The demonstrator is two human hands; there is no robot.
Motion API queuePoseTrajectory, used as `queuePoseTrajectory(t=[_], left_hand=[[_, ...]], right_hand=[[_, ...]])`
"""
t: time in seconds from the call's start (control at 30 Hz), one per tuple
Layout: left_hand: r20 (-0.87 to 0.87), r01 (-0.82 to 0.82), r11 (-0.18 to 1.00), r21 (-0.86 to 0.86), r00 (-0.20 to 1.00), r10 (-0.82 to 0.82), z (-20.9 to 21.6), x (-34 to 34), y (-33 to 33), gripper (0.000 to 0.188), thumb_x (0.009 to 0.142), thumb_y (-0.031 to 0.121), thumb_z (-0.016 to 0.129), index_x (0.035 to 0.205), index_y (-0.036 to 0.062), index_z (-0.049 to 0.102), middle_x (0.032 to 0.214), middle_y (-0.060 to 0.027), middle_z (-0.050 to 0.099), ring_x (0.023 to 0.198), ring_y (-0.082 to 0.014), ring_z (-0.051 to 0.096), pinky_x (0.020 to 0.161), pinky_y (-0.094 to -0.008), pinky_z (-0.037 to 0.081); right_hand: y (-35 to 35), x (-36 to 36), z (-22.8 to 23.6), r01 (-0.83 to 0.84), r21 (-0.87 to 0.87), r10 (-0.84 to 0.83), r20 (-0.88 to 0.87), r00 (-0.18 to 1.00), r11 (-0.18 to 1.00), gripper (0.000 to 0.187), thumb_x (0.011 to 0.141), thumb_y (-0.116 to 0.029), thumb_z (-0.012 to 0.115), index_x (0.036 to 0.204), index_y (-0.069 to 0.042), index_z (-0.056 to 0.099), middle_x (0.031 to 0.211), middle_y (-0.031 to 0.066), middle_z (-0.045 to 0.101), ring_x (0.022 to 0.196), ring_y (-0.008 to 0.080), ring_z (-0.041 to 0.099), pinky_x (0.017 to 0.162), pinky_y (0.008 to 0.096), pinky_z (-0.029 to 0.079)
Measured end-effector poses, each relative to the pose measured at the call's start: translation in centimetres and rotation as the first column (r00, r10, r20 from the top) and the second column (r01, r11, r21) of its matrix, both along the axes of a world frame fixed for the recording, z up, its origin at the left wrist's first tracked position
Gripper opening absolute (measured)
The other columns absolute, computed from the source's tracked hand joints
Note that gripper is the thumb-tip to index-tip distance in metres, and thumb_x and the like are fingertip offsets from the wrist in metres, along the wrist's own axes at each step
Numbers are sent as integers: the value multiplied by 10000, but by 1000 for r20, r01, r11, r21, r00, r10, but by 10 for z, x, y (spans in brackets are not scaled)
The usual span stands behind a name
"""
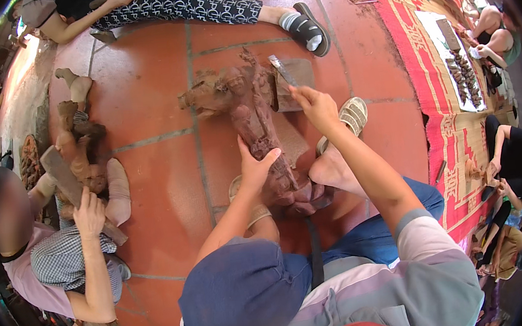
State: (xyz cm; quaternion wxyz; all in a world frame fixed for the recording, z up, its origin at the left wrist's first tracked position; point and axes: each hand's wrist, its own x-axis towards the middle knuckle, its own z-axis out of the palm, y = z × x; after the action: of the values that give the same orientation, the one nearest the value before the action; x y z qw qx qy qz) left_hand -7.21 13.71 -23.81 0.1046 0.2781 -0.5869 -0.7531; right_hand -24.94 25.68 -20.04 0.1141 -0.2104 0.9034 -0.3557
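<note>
Carving [246,117] in the head view lies on the floor [160,167], left of the mat's edge [408,46], its upper part beside the right end of a block [302,83]. The left hand [256,166] grasps its lower part; the right [315,103] grips a flat tool [282,70], perhaps a chisel. Good control likely wants a firm left hold, clear of the tool's path.

I saw a carving [252,114] mid-frame that looked like rough, dull wood; the floor tiles [161,189] around it looked smooth and shiny.
</note>
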Motion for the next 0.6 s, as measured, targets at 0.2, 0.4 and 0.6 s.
queuePoseTrajectory(t=[0.2, 0.4, 0.6], left_hand=[[8, 29, 995, 95, 1000, -30, 11, 1, 4, 976, 759, 90, 752, 1464, 26, 80, 1374, -141, 377, 1226, -231, 426, 1017, -336, 367], [-16, 16, 998, 55, 1000, -16, -1, 1, 6, 1010, 757, 104, 755, 1472, 19, 48, 1394, -150, 359, 1247, -245, 407, 1041, -345, 340], [5, 39, 998, 52, 999, -39, 8, 3, 4, 1015, 757, 118, 756, 1468, 0, 41, 1400, -164, 352, 1260, -252, 398, 1043, -346, 339]], right_hand=[[-48, -50, 31, -657, 84, 662, -63, 747, 749, 232, 866, -360, 620, 1056, -256, 703, 939, 58, 697, 858, 250, 666, 736, 356, 511], [-25, -114, 59, -556, 142, 574, -215, 790, 819, 227, 842, -379, 632, 1033, -288, 715, 954, 7, 702, 842, 222, 666, 747, 322, 520], [-53, -85, 50, -686, 292, 734, -99, 672, 667, 249, 835, -439, 605, 1025, -318, 712, 929, 8, 697, 847, 257, 645, 752, 366, 509]])
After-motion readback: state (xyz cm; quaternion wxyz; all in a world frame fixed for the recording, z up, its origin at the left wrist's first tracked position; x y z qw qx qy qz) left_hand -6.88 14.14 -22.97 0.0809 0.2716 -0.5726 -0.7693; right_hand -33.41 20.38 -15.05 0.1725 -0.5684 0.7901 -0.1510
